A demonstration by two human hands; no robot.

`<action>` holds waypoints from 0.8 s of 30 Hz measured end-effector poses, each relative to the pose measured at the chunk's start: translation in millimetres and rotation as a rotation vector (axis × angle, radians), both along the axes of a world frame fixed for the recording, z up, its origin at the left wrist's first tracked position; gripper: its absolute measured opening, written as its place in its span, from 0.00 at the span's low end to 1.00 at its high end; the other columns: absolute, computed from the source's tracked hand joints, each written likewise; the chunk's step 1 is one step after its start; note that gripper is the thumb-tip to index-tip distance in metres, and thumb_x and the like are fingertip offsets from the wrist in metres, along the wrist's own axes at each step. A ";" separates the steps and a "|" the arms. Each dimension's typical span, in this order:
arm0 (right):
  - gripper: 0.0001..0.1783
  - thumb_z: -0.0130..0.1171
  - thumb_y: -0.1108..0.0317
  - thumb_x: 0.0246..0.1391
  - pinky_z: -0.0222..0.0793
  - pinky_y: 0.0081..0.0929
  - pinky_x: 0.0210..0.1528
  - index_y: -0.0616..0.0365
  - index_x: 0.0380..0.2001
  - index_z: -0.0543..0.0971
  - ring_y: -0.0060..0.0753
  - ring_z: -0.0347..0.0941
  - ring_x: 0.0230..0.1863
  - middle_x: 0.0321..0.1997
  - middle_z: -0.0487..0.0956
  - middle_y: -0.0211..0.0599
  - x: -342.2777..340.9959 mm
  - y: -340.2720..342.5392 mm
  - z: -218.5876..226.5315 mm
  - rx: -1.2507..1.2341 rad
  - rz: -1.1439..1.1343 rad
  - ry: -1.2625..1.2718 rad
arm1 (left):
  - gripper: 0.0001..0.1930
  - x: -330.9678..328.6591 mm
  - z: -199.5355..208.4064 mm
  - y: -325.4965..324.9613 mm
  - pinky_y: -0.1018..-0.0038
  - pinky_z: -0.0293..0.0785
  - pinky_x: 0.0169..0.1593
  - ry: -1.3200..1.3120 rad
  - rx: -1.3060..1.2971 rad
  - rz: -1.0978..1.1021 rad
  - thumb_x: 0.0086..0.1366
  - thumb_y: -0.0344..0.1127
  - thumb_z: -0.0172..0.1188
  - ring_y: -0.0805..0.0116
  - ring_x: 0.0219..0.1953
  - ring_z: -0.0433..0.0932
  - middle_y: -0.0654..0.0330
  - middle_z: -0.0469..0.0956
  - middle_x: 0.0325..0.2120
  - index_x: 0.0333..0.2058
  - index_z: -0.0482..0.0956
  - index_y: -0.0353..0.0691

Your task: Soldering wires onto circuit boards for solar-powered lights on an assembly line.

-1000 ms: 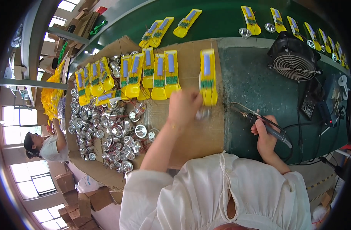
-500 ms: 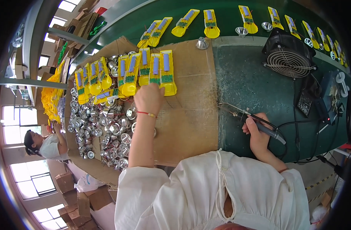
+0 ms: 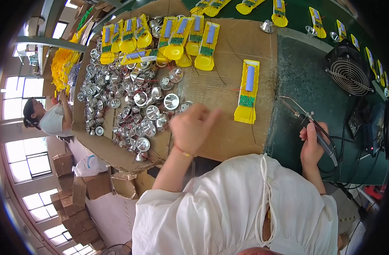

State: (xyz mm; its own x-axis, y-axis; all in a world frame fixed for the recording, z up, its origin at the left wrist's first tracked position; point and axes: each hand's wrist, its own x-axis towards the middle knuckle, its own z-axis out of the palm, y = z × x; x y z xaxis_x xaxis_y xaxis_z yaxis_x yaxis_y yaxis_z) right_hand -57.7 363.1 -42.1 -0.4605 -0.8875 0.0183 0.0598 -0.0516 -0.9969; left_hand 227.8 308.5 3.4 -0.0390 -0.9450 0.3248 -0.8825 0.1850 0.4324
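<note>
My right hand is wrapped round the dark handle of a soldering iron, its thin bent metal tip pointing left over the green bench. My left hand hovers over the cardboard sheet, beside the right edge of a heap of silver reflector cups. Its fingers are smeared by motion, and whether they hold anything cannot be made out. Between both hands, farther off, a yellow flashlight housing lies alone on the cardboard, with a purple battery, a green circuit board and loose wires.
Several similar yellow housings lie along the heap's far side, and more line the green bench's back. A black fan with a wire grille stands at the right. Cables run near the iron. At the far left, another person works by yellow parts.
One yellow housing now lies apart on the cardboard, away from the group. My left hand has drawn back from the group toward me. My right hand still holds the iron. The view has shifted.
</note>
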 end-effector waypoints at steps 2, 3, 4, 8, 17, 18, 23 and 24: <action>0.10 0.55 0.68 0.51 0.63 0.14 0.22 0.65 0.31 0.71 0.19 0.68 0.19 0.19 0.73 0.35 1.9 2.0 -0.3 0.010 0.006 0.007 | 0.15 20.6 13.3 4.1 0.75 0.65 0.17 -0.107 0.113 0.184 0.47 0.46 0.67 0.69 0.11 0.72 0.60 0.72 0.09 0.26 0.78 0.40; 0.10 0.55 0.68 0.51 0.63 0.14 0.22 0.65 0.31 0.71 0.19 0.68 0.19 0.19 0.73 0.35 3.2 2.5 0.3 0.001 0.006 0.006 | 0.21 26.9 13.3 5.3 0.72 0.66 0.17 -0.279 0.143 0.212 0.48 0.51 0.65 0.64 0.12 0.72 0.60 0.72 0.09 0.33 0.77 0.41; 0.10 0.55 0.68 0.51 0.63 0.14 0.22 0.65 0.31 0.71 0.19 0.68 0.19 0.19 0.73 0.35 3.8 3.1 0.8 -0.007 0.001 0.005 | 0.21 28.5 6.8 4.2 0.72 0.66 0.17 -0.276 0.145 0.207 0.48 0.51 0.65 0.64 0.12 0.72 0.60 0.72 0.09 0.33 0.77 0.41; 0.10 0.55 0.68 0.52 0.63 0.14 0.22 0.64 0.30 0.71 0.19 0.68 0.19 0.19 0.73 0.35 13.5 3.7 3.5 0.000 0.043 -0.014 | 0.17 19.3 -16.5 2.2 0.67 0.69 0.24 -0.296 0.061 0.076 0.52 0.48 0.61 0.58 0.20 0.74 0.58 0.75 0.22 0.34 0.76 0.42; 0.09 0.56 0.69 0.51 0.64 0.15 0.23 0.64 0.30 0.70 0.19 0.68 0.20 0.20 0.73 0.36 11.6 12.8 6.2 0.010 0.073 -0.028 | 0.09 11.1 -24.7 -12.3 0.74 0.71 0.28 0.291 0.097 -0.021 0.49 0.30 0.61 0.67 0.24 0.76 0.57 0.78 0.22 0.31 0.76 0.36; 0.09 0.56 0.69 0.51 0.64 0.15 0.23 0.64 0.30 0.70 0.19 0.68 0.20 0.20 0.73 0.36 12.1 13.0 6.6 0.009 0.070 -0.029 | 0.09 16.3 -27.9 -13.3 0.74 0.71 0.28 0.290 0.096 -0.024 0.49 0.30 0.61 0.67 0.24 0.76 0.57 0.78 0.22 0.31 0.76 0.36; 0.09 0.56 0.70 0.51 0.65 0.15 0.23 0.64 0.30 0.70 0.19 0.68 0.20 0.20 0.74 0.36 15.6 10.8 6.9 0.013 0.097 -0.016 | 0.08 22.2 -9.3 -15.2 0.83 0.70 0.28 0.888 0.273 0.063 0.53 0.24 0.60 0.78 0.26 0.74 0.63 0.77 0.25 0.34 0.75 0.36; 0.09 0.56 0.70 0.51 0.65 0.15 0.23 0.64 0.30 0.70 0.19 0.68 0.20 0.20 0.74 0.36 14.5 11.0 7.5 0.018 0.085 -0.012 | 0.07 23.5 1.3 -16.0 0.83 0.70 0.31 0.865 0.247 0.047 0.53 0.23 0.60 0.79 0.27 0.73 0.64 0.76 0.25 0.33 0.76 0.35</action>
State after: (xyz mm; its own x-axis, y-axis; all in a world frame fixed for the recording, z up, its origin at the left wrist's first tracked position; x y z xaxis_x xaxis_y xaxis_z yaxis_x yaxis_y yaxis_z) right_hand -43.2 374.0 -34.5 -0.3837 -0.9234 -0.0027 0.0749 -0.0282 -0.9968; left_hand 251.3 292.5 4.7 0.1658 -0.9861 0.0103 -0.2344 -0.0293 0.9717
